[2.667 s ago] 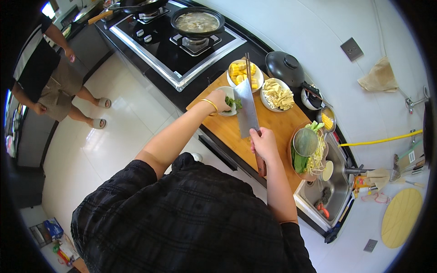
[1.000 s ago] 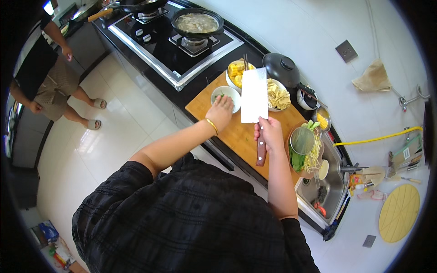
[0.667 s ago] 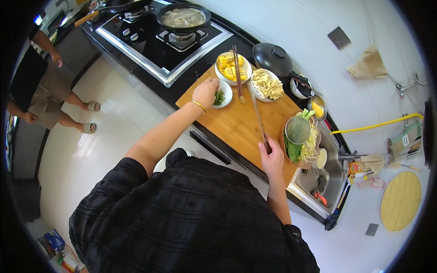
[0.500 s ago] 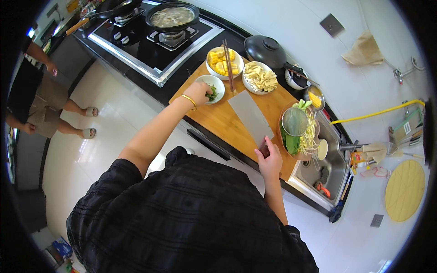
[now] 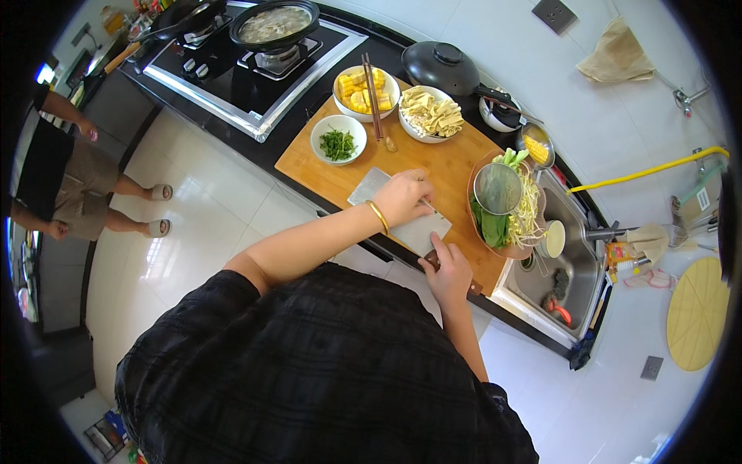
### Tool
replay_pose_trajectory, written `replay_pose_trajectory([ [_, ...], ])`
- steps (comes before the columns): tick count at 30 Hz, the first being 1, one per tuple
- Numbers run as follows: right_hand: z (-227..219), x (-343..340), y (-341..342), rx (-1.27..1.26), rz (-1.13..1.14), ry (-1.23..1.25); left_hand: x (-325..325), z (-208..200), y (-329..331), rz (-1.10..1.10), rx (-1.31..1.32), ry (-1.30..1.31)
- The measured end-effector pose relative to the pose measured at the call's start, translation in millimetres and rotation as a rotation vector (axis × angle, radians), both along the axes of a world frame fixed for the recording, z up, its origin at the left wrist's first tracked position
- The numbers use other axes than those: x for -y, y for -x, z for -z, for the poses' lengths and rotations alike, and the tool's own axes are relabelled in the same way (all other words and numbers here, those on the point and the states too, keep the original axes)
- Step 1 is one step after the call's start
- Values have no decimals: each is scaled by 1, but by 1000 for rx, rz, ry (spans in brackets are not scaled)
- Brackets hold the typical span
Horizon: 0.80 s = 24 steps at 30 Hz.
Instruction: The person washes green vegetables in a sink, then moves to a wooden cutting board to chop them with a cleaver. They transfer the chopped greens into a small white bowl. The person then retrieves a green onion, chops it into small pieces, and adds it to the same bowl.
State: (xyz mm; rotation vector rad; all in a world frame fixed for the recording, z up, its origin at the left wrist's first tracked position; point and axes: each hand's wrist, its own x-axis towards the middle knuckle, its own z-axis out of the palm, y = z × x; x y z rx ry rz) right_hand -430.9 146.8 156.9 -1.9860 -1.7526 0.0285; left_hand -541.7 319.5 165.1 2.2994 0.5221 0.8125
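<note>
My right hand (image 5: 450,272) grips the dark wooden handle of a cleaver (image 5: 423,230), whose broad grey blade slants over the near part of a wooden cutting board (image 5: 471,166). Over the blade, my left hand (image 5: 404,197) curls its fingers together, fingertips at the blade's far edge; whatever they may pinch is hidden. A gold bangle circles that wrist. On the board stand a white bowl of chopped green herbs (image 5: 338,141), a bowl of corn pieces (image 5: 359,97) with chopsticks (image 5: 372,100) across it, and a bowl of pale yellow strips (image 5: 433,114). A small brown piece (image 5: 391,145) lies beside the chopsticks.
At right, a basket of greens and sprouts (image 5: 506,220) with a strainer on top stands beside the sink (image 5: 572,271). A black lid (image 5: 440,68) rests behind the bowls. A filled pot (image 5: 274,27) sits on the stove. Another person (image 5: 69,162) stands at left.
My left hand has left the herb bowl and come right to the cleaver blade. The cleaver has shifted nearer to me, still in my right hand.
</note>
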Motion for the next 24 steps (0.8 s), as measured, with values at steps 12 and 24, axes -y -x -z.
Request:
replay_pose_trajectory([
  [12, 0, 26, -19, -79, 2, 101, -40, 36, -2, -262, 80, 93],
  [24, 3, 112, -65, -26, 243, 281, -24, 101, 22, -438, -330, 51],
])
